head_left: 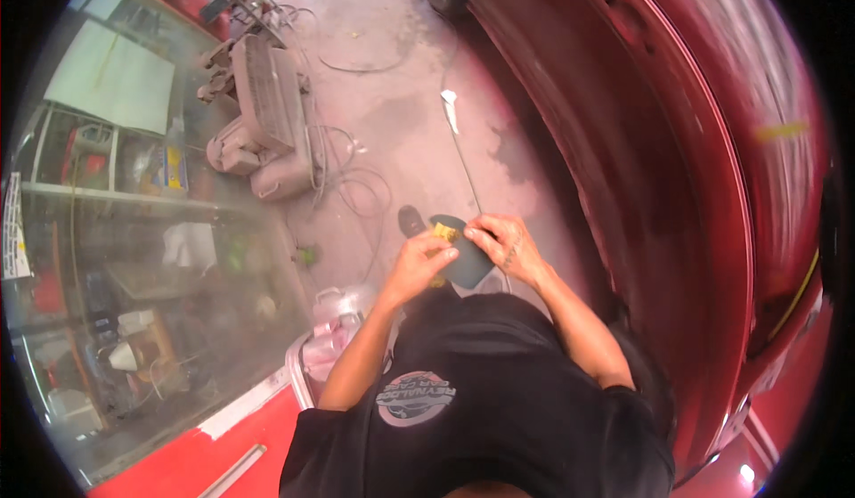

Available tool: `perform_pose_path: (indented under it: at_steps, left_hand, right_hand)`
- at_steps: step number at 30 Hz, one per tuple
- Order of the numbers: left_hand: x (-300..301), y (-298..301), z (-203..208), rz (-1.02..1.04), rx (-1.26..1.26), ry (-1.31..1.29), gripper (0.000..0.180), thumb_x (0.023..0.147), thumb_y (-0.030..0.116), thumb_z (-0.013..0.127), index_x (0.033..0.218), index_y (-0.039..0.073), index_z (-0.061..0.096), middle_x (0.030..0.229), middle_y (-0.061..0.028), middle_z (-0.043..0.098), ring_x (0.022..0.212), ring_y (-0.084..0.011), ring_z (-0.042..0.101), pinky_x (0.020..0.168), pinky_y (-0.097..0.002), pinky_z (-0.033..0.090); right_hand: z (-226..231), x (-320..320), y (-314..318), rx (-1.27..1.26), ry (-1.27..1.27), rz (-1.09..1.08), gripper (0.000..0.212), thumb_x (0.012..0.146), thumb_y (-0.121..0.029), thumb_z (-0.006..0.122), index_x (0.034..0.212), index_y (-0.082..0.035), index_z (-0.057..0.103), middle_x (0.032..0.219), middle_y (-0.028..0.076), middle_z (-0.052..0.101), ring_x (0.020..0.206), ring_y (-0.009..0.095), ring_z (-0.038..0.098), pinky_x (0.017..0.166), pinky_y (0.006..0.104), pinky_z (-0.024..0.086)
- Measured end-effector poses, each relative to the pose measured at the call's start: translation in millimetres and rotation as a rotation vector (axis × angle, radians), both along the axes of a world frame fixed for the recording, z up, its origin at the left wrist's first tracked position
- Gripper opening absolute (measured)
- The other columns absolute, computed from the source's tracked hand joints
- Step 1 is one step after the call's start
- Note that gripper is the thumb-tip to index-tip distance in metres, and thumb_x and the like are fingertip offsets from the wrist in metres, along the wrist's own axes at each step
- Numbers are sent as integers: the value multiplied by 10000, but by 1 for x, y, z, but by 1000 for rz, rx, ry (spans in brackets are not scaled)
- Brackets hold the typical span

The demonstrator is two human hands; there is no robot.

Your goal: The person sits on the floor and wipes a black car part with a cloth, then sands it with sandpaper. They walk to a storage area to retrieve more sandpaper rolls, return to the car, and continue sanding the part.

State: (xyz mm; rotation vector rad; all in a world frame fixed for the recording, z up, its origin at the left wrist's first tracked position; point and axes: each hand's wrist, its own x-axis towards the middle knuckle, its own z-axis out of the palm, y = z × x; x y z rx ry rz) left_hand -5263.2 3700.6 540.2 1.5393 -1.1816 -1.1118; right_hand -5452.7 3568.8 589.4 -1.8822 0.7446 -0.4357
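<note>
In front of my body, a dark grey-green sheet (469,268) with a rounded outline shows between and below my two hands. My left hand (417,268) is closed in a pinch on a small yellow piece (443,231), which overlaps the sheet's upper left edge. On the other side, my right hand (509,241) has its fingertips pressed together at the sheet's upper right edge. The fingertips of both hands are close but apart. What kind of sheet or yellow piece these are is too small to tell.
A dark red car body (659,186) runs along my right. At my left stand a dusty glass-fronted cabinet (169,257) and a dust-covered compressor-like machine (267,115). Loose hoses (361,186) lie on the floor. A thin rod with a white end (449,99) extends ahead.
</note>
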Motion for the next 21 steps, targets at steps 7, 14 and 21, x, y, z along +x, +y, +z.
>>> perform_pose_path:
  at_steps: [7, 14, 21]
  left_hand:
    - [159, -143, -17, 27, -147, -100, 216, 887, 190, 736, 895, -24, 712, 871, -149, 641, 796, -274, 622, 723, -391, 486]
    - [340, -278, 20, -29, -95, -117, 230, 925, 205, 721, 967, -22, 731, 900, -128, 644, 850, -227, 640, 742, -372, 503]
    - [452, -427, 6, -58, -170, -106, 211, 893, 198, 751, 978, 5, 743, 897, -135, 657, 802, -261, 655, 730, -381, 519]
  right_hand:
    - [-33, 161, -131, 114, -103, -66, 281, 998, -244, 675, 1116, 1, 744, 858, 88, 739, 777, 126, 647, 698, 320, 520]
    - [36, 335, -261, 157, -6, -59, 238, 970, -222, 694, 1040, -3, 754, 801, 65, 704, 745, 128, 629, 676, 318, 510]
    - [-28, 448, -402, 95, -20, -122, 230, 971, -208, 675, 1015, 6, 746, 831, 117, 728, 750, 164, 665, 679, 334, 518]
